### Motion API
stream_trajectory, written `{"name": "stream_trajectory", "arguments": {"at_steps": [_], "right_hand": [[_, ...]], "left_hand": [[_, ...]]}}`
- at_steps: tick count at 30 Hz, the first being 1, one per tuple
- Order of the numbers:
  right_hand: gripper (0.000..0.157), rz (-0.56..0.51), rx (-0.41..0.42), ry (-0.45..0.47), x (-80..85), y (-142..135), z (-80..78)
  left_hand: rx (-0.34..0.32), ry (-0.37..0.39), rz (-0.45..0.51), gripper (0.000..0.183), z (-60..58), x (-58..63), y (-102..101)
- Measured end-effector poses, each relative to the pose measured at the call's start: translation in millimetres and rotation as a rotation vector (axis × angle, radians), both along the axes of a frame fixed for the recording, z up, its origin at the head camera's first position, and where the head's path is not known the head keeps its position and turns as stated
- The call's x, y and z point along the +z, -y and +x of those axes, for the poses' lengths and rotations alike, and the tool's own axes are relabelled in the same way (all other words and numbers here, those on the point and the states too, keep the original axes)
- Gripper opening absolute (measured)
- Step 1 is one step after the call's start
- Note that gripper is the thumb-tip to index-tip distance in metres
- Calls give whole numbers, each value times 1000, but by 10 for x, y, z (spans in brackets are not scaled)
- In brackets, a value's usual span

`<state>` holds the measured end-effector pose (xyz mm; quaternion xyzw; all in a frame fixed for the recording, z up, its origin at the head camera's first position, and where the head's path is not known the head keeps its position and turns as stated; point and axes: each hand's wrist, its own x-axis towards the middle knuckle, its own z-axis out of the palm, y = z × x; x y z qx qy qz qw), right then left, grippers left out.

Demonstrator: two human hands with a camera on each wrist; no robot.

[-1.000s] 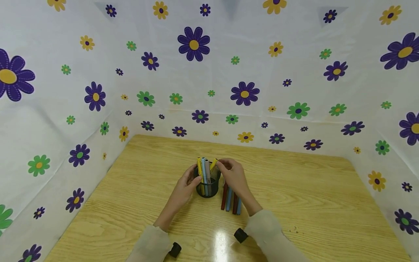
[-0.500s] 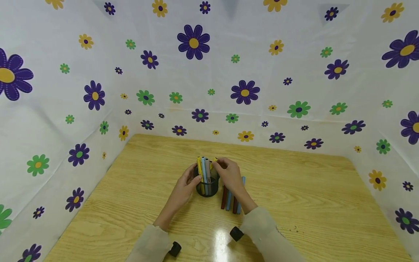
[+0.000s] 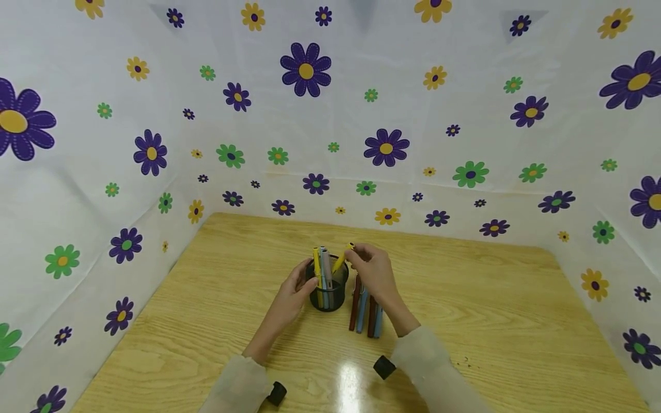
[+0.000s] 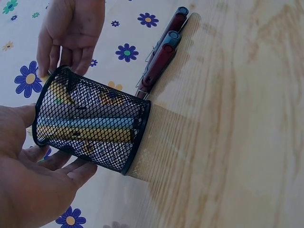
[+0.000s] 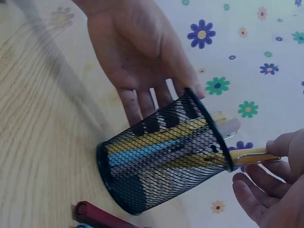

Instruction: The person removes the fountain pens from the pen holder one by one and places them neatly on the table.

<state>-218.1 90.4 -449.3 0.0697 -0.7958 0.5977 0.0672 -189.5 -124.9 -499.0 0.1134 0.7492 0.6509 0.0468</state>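
A black mesh pen cup (image 3: 335, 301) stands on the wooden table in the head view. My left hand (image 3: 286, 298) holds it from the left, thumb at the rim and fingers along the mesh. Inside, a yellow pen (image 3: 317, 261), a light blue pen and a grey pen (image 3: 327, 267) lean on the left side. My right hand (image 3: 377, 278) pinches the upper end of another yellow pen (image 5: 251, 156), which slants out over the cup's right rim. Its lower part is behind the mesh in the right wrist view.
Several pens lie side by side just right of the cup, among them a maroon pen (image 3: 354, 310) and a blue pen (image 3: 362, 312). Flower-printed white cloth (image 3: 335, 115) walls in the table's back and sides. Small dark specks dot the table at right.
The right hand first moved left over the cup, then back up and right. More of the pinched yellow pen now shows above the rim. The left hand and cup have stayed put.
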Motion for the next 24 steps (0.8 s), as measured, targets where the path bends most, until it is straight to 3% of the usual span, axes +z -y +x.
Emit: {"name": "stream_trajectory", "arguments": {"at_steps": [11, 24], "right_hand": [[29, -223, 20, -12, 281, -249, 58], [33, -281, -6, -68, 451, -605, 144]], "left_hand": [[3, 10, 4, 66, 6, -5, 2], [9, 3, 3, 65, 0, 18, -12]]}}
